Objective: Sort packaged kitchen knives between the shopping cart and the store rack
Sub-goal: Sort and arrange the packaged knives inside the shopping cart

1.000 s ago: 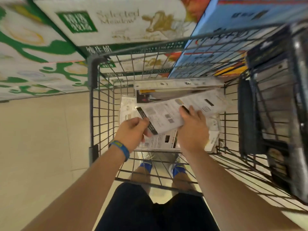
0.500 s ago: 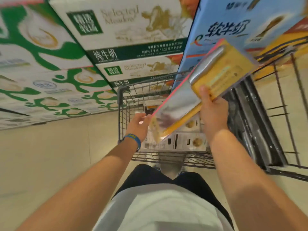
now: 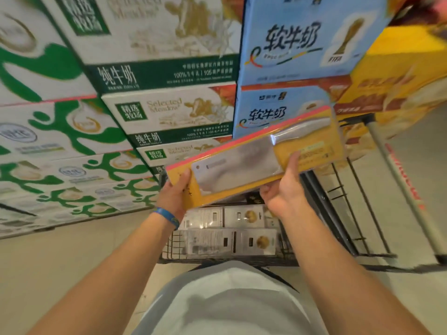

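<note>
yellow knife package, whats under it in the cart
Under the yellow knife package, held by the left hand and right hand, white packaged items lie in the cart. The cart's far end is covered.

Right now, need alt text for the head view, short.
Both hands hold a yellow packaged cleaver above a shopping cart: left hand at its near-left end, right hand under its middle. More packaged knives lie in the cart; stacked milk cartons stand behind.
</note>
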A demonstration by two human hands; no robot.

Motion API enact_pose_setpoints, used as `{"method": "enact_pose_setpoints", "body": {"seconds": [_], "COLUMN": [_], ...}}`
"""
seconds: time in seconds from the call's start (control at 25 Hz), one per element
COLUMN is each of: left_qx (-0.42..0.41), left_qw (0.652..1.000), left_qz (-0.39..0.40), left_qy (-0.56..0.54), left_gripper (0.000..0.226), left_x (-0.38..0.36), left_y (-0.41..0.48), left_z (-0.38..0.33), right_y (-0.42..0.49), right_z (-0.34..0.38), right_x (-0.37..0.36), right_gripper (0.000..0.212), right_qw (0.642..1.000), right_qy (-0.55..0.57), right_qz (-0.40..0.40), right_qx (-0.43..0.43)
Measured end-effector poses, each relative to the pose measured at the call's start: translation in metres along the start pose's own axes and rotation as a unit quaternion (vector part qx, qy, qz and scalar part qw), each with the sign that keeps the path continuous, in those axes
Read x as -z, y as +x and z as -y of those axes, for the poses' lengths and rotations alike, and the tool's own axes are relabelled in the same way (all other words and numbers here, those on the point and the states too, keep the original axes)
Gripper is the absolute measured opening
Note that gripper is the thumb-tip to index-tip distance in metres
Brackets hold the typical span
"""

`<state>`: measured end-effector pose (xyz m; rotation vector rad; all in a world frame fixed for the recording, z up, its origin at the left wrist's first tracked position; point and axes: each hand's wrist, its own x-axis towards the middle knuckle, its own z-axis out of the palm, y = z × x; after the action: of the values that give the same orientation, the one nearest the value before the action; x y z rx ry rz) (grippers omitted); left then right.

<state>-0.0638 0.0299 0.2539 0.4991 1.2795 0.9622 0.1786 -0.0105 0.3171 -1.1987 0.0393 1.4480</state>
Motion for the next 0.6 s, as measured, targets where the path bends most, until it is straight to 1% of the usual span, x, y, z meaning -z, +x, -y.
{"method": "enact_pose_setpoints", "body": {"seconds": [0.04,0.08,0.12,0.16,0.2,0.24,0.28,0.32,0.36,0.4,0.44,0.48,0.52,0.56,0.6], "left_qx": [-0.027,-0.057,-0.095,-0.137,-0.185,-0.233,-0.278,-0.318,-0.352,-0.381,-0.403,-0.426,-0.454,-0.477,-0.494], "left_qw": [0.999,0.997,0.992,0.985,0.973,0.956,0.936,0.916,0.896,0.877,0.858,0.837,0.812,0.794,0.789], "left_qz": [-0.018,-0.024,-0.013,0.014,0.038,0.059,0.073,0.088,0.104,0.121,0.148,0.173,0.179,0.173,0.155], "left_qy": [0.026,0.053,0.079,0.102,0.132,0.168,0.202,0.227,0.249,0.265,0.280,0.297,0.320,0.334,0.329], "left_gripper": [0.031,0.024,0.024,0.025,0.026,0.022,0.014,0.007,0.009,0.012,0.011,0.008,0.019,0.033,0.040], "left_x": [-0.009,-0.018,-0.029,-0.041,-0.056,-0.074,-0.094,-0.115,-0.137,-0.157,-0.178,-0.196,-0.212,-0.228,-0.243], "left_y": [-0.003,-0.006,-0.010,-0.015,-0.022,-0.029,-0.036,-0.042,-0.050,-0.058,-0.064,-0.069,-0.072,-0.073,-0.071], "left_z": [-0.009,-0.020,-0.033,-0.048,-0.063,-0.077,-0.090,-0.102,-0.112,-0.120,-0.126,-0.131,-0.132,-0.132,-0.126], "right_y": [-0.001,-0.004,-0.008,-0.012,-0.016,-0.022,-0.028,-0.034,-0.038,-0.040,-0.044,-0.046,-0.047,-0.047,-0.046], "right_z": [0.010,0.021,0.035,0.051,0.070,0.093,0.116,0.138,0.157,0.170,0.179,0.186,0.187,0.188,0.187], "right_x": [0.012,0.024,0.036,0.048,0.059,0.067,0.071,0.072,0.073,0.073,0.077,0.083,0.091,0.101,0.114], "right_gripper": [0.074,0.068,0.061,0.052,0.043,0.038,0.040,0.054,0.070,0.080,0.079,0.067,0.048,0.036,0.032], "right_qw": [0.999,0.990,0.972,0.948,0.913,0.844,0.733,0.601,0.501,0.460,0.461,0.482,0.503,0.522,0.548], "right_qy": [-0.051,-0.137,-0.233,-0.310,-0.367,-0.426,-0.498,-0.578,-0.642,-0.686,-0.708,-0.707,-0.696,-0.687,-0.681], "right_qz": [0.002,-0.004,-0.021,-0.051,-0.094,-0.143,-0.178,-0.175,-0.137,-0.090,-0.056,-0.037,-0.031,-0.034,-0.041], "right_qx": [-0.015,-0.023,-0.010,0.043,0.151,0.293,0.428,0.525,0.564,0.557,0.532,0.516,0.512,0.505,0.485]}}
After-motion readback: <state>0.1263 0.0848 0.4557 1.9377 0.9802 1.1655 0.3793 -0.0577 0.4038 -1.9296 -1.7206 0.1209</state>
